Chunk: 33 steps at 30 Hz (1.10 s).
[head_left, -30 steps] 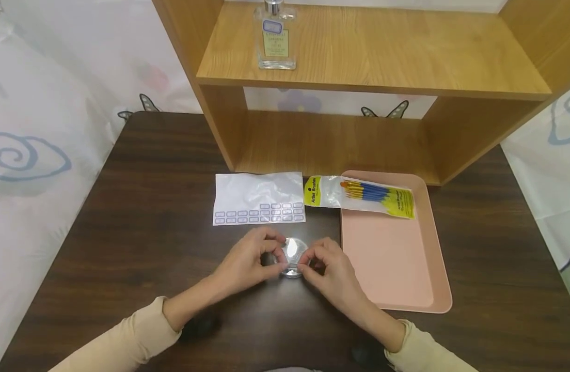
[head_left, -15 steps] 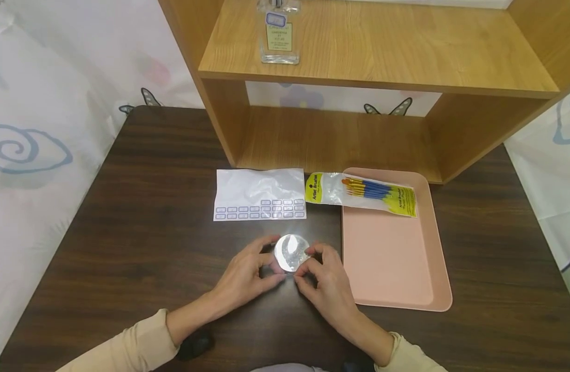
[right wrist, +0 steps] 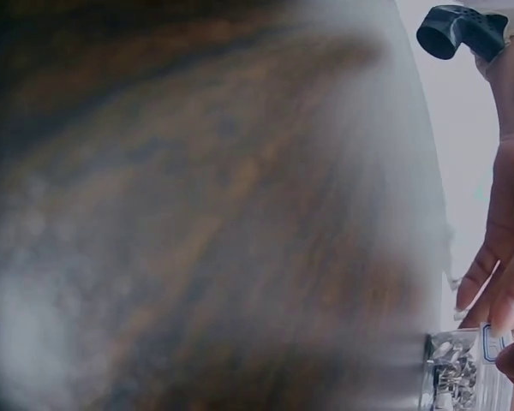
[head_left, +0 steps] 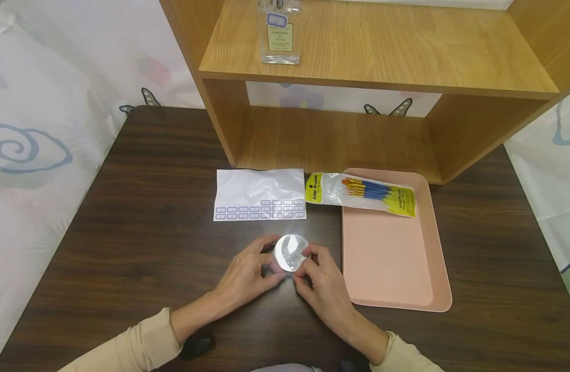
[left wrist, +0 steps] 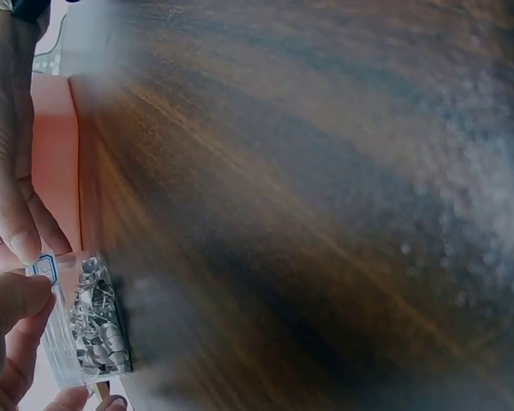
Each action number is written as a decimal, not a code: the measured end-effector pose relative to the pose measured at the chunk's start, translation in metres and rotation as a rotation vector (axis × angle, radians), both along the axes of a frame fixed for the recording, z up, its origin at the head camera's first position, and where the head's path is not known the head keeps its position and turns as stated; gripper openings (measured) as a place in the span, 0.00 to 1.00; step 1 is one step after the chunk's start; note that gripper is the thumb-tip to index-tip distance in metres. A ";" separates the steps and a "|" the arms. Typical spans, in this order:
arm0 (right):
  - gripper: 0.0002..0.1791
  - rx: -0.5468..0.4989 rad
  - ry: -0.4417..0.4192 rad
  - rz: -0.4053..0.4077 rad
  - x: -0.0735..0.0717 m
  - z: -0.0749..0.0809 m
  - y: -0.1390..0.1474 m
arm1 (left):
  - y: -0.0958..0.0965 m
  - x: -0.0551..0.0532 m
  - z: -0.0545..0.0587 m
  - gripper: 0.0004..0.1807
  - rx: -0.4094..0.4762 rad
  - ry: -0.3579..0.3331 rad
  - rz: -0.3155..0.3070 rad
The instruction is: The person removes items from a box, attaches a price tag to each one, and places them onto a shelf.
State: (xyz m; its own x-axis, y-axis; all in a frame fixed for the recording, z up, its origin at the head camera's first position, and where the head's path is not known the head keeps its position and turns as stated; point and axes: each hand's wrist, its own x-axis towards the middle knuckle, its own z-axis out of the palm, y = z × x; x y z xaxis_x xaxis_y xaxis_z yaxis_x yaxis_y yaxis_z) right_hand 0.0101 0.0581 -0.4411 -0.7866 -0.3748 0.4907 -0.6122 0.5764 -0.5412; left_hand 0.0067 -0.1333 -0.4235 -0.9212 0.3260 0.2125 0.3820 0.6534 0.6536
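Note:
A small round clear jar [head_left: 290, 253] with a shiny top stands on the dark table. Silvery curled metal pieces [left wrist: 96, 321] fill it in the left wrist view. My left hand [head_left: 248, 268] grips the jar's left side, thumb at the front and fingers round behind. From the right, my right hand [head_left: 324, 281] holds it too, with a finger at the rim and the thumb low at the front. Between the two thumbs a small blue-bordered sticker [left wrist: 44, 269] lies against the jar's side wall. The head view hides this sticker.
Behind the jar lies a sheet of blue-bordered stickers [head_left: 259, 191]. A packet of artist brushes [head_left: 366, 195] lies partly across a pink tray [head_left: 387, 263] on the right. At the back stands a wooden shelf [head_left: 382, 57] bearing a glass perfume bottle [head_left: 279, 39].
Both hands pinched the sticker over the jar's top one second ago. They then moved down to its front side, and the jar's top came into view. Little differs over the last half second.

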 end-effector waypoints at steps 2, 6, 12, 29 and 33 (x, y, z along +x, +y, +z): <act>0.16 0.001 0.008 0.004 -0.001 -0.001 0.000 | 0.000 0.000 -0.001 0.11 -0.005 0.000 0.003; 0.16 0.000 0.028 0.011 -0.002 -0.002 0.000 | 0.001 -0.001 -0.001 0.11 -0.003 0.001 0.006; 0.17 -0.003 0.052 0.010 -0.003 -0.003 -0.001 | 0.002 -0.003 -0.002 0.11 0.008 0.003 0.012; 0.16 -0.004 0.069 0.002 -0.004 -0.007 -0.003 | 0.003 -0.004 -0.004 0.12 0.018 0.018 0.018; 0.17 -0.004 0.072 -0.004 -0.004 -0.007 -0.003 | 0.003 -0.004 -0.004 0.12 0.015 0.023 0.018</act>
